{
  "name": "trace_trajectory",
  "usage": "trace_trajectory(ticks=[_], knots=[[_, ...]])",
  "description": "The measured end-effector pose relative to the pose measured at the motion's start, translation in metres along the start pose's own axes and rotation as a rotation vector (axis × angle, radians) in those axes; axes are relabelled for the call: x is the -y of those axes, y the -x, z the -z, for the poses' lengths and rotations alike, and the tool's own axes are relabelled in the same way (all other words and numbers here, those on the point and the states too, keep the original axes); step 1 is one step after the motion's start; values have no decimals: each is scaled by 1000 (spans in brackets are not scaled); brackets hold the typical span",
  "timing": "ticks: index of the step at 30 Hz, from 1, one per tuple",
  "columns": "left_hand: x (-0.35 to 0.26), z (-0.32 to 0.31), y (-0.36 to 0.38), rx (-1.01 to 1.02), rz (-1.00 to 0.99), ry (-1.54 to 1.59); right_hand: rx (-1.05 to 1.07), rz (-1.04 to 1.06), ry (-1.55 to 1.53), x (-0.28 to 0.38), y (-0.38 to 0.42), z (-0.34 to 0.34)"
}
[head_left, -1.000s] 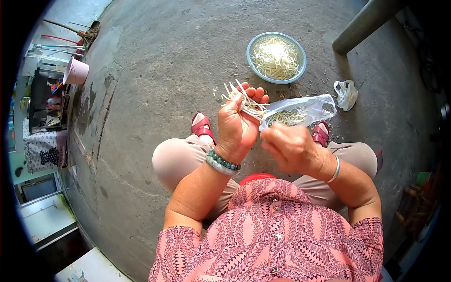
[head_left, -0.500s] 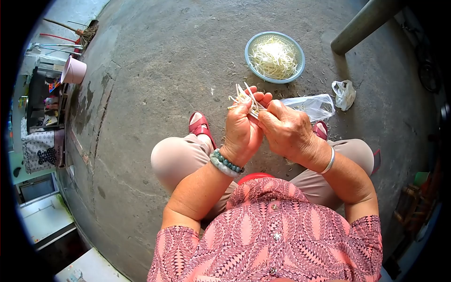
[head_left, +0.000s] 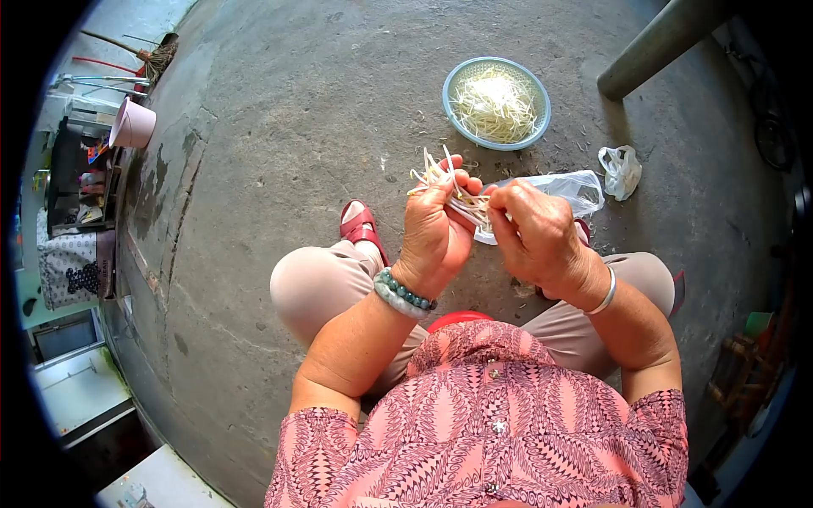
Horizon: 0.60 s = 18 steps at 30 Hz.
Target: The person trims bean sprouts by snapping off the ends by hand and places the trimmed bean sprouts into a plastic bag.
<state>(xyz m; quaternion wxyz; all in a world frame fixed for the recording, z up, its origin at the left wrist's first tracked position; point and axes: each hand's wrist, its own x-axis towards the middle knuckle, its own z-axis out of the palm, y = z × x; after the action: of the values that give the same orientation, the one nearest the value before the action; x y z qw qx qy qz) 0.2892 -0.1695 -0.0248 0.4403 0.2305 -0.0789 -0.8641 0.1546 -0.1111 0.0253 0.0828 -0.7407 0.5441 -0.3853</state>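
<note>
A small bunch of bean sprouts [head_left: 464,203] lies across my left hand [head_left: 434,233], with the thumb pressed over it. Pale stems stick out past the thumb, and their other ends point towards my right hand [head_left: 544,237]. That hand is closed in a pinch, thumb and forefinger at the end of a sprout beside the bunch. A blue-green plastic basket [head_left: 449,118] heaped with more bean sprouts [head_left: 495,106] stands on the floor beyond my hands. Behind the right hand lies a spread clear plastic bag [head_left: 580,190], partly hidden by it.
Another knotted white plastic bag [head_left: 621,172] sits at the right, near a grey post [head_left: 648,55]. Bits of sprout litter the concrete floor [head_left: 279,127]. Far left are a pink bucket [head_left: 133,124], brooms [head_left: 157,61] and a dark shelf [head_left: 80,182].
My right hand has moved a little to the right and down, away from the left palm, uncovering more of the sprouts. My left hand has hardly moved and still holds the bunch.
</note>
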Motion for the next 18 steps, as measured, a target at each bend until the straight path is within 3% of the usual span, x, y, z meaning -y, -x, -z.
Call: trace_trajectory(ticks=[12, 15, 18], knots=[[-1, -3, 1, 21, 100, 6, -104, 51, 46, -18, -6, 3], [-1, -2, 0, 20, 104, 18, -133, -74, -164, -16, -5, -3], [-4, -4, 1, 43, 106, 60, -132, -480, -697, -15, -4, -10]])
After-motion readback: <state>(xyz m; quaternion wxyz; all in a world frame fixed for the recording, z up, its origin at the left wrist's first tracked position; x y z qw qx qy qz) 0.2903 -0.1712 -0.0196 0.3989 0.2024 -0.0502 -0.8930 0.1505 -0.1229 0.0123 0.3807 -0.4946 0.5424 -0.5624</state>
